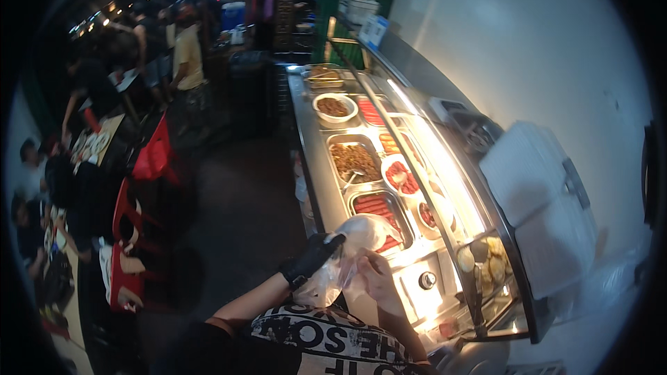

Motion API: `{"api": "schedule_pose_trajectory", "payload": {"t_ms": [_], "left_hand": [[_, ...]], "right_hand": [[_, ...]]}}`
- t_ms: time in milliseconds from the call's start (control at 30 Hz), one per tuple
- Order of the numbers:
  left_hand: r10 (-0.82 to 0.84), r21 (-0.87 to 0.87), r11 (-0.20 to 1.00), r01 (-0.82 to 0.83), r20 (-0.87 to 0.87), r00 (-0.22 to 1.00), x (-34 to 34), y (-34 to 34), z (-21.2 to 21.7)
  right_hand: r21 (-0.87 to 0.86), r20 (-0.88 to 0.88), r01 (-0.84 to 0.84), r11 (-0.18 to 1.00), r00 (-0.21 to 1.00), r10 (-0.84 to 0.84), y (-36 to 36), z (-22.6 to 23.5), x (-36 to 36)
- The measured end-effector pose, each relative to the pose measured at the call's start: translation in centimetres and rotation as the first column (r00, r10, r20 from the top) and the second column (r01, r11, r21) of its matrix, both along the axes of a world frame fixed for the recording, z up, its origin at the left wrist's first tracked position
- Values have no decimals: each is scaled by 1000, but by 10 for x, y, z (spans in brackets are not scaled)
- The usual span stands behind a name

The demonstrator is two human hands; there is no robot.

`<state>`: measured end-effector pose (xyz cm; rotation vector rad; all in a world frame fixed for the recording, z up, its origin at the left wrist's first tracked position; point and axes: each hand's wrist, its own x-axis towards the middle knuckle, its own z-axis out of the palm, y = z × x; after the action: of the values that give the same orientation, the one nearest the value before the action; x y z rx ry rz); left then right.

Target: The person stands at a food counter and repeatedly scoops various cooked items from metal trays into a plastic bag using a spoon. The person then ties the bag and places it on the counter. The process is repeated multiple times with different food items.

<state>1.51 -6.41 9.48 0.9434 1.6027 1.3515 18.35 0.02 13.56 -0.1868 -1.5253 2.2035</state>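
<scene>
Left hand, black-gloved, had its fingers closed on the thin, clear plastic bag, while the bare right hand pinched the film opposite! Crumpled, with no long axis to call, that bag hung between the two, equally near both, and beyond them lay the long red sausages in their rectangular steel tray.

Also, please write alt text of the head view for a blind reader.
A person's black-gloved left fingers and bare right fingers hold thin clear plastic beside a lit food counter with metal trays and white bowls. Red chairs and people occupy the dim left side.
</scene>
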Motion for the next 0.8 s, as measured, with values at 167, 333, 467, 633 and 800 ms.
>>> {"api": "schedule_pose_trajectory", "payload": {"t_ms": [167, 333, 467, 633, 800], "left_hand": [[-133, 199, 974, -112, 892, 432, -17, 15, -32], [-278, 293, 954, 62, 789, 548, -9, 31, -23], [-312, 287, 944, 161, 624, 717, -9, 49, -30], [-493, 290, 861, 417, 674, 550, -35, 69, -94], [-457, 48, 878, 477, 385, 802, -56, 59, -229]], "right_hand": [[-326, -109, 301, 896, 930, -352, 31, -27, 18], [-640, -400, 27, 768, 841, -364, 87, -37, 36], [-370, -283, 21, 929, 950, -134, 120, -37, 36], [-506, 124, 86, 858, 992, -26, 148, -121, 25], [-187, 142, 185, 965, 977, -160, 138, -200, 3]]}}
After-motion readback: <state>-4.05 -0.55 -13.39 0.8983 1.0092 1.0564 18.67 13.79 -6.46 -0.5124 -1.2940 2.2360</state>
